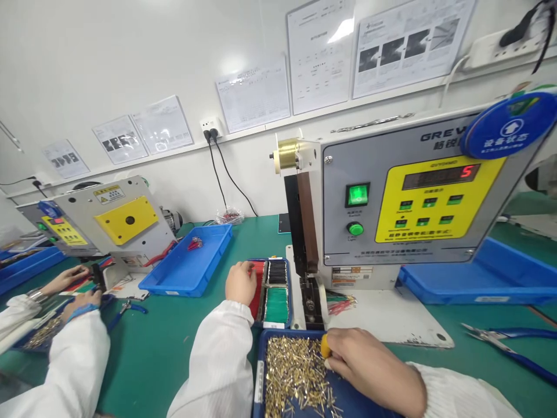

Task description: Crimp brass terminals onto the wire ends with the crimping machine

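Downward, left hand (241,284) bends over red wires (259,285), right hand (368,361) over pins (296,371); grips unclear.

Wall (148,52): bright, soft glare up-left of the nearer machine (391,191).
Posted sheet (317,69): streaked with glare above the machine.
Gold terminals (293,371): glinting, slightly soft, below-left of the machine.
Co-worker's sleeve (80,354): blurred, stretched, far left of the machine.
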A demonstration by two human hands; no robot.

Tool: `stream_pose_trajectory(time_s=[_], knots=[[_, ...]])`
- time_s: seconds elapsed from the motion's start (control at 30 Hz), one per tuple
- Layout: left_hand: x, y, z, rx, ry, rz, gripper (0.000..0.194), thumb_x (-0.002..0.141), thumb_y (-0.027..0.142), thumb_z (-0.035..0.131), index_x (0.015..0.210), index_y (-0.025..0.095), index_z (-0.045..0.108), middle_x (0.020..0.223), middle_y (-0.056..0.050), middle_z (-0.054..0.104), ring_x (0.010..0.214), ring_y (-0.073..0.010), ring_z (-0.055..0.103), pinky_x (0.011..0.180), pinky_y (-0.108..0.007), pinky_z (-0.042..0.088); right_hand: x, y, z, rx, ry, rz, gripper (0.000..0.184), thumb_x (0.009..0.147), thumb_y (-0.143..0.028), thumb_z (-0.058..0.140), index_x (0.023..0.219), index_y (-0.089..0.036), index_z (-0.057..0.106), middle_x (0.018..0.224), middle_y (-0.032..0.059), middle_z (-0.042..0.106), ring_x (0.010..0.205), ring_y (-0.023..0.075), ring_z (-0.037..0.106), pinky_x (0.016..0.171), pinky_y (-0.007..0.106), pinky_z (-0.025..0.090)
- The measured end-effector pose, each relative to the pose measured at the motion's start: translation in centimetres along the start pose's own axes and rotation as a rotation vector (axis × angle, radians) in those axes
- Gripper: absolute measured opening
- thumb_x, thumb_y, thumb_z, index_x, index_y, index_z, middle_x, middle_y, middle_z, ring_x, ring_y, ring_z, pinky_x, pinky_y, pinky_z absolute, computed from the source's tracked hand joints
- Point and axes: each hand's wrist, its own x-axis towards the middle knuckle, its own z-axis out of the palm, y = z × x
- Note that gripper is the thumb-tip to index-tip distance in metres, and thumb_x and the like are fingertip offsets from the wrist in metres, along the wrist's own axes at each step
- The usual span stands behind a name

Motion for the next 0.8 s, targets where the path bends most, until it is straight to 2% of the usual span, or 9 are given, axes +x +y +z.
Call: stream_pose_trajectory(time_s=[0.1,0.27,0.43,0.6,0.8], knots=[[0.5,-1.5,-0.1,0.115,-0.108,-0.062,0.022,0.083,0.015,0.052,0.098,0.02,0.069,0.096,-0.008,0.065,0.095,-0.0208,0.057,0.083,-0.029,0.041,-0.1,0.0,0.0,-0.008,0.015,0.0,0.013,0.079,-0.012,0.055,0.067,-0.018,0.053,0.071,0.0026,0.063,0.065,0.0187,0.058,0.058,0.027,0.033],[0.5,-2.0,0.7,0.138,-0.159,-0.055,0.021,0.08,0.014,0.057,0.092,0.023,0.072,0.091,-0.006,0.064,0.09,-0.0194,0.057,0.079,-0.027,0.041,-0.3,-0.2,-0.3,0.042,0.046,-0.014,0.016,0.078,-0.015,0.055,0.063,-0.018,0.05,0.071,0.0012,0.062,0.063,0.0168,0.056,0.057,0.026,0.032],[0.6,-1.7,1.3,0.16,-0.159,-0.05,0.023,0.083,0.013,0.05,0.086,0.022,0.071,0.091,-0.006,0.064,0.09,-0.0202,0.054,0.077,-0.028,0.04,-0.4,-0.3,-0.2,-0.002,0.019,0.037,0.018,0.069,-0.02,0.066,0.062,-0.018,0.049,0.066,0.0005,0.059,0.061,0.0187,0.055,0.053,0.027,0.028],[0.4,-1.5,1.3,0.176,-0.141,-0.039,0.025,0.086,0.013,0.045,0.085,0.02,0.069,0.088,-0.007,0.062,0.089,-0.0203,0.052,0.076,-0.029,0.039,-0.2,0.1,0.2,-0.008,0.033,0.013,0.012,0.074,-0.011,0.057,0.065,-0.018,0.054,0.068,0.0011,0.061,0.064,0.0192,0.058,0.056,0.027,0.032],[0.3,-1.4,1.4,0.176,-0.128,-0.034,0.026,0.086,0.011,0.043,0.083,0.019,0.067,0.088,-0.008,0.062,0.09,-0.0209,0.052,0.077,-0.03,0.038,-0.2,0.0,0.1,0.002,0.021,0.002,0.012,0.077,-0.012,0.055,0.067,-0.018,0.055,0.072,0.0027,0.064,0.069,0.0203,0.06,0.059,0.028,0.035]])
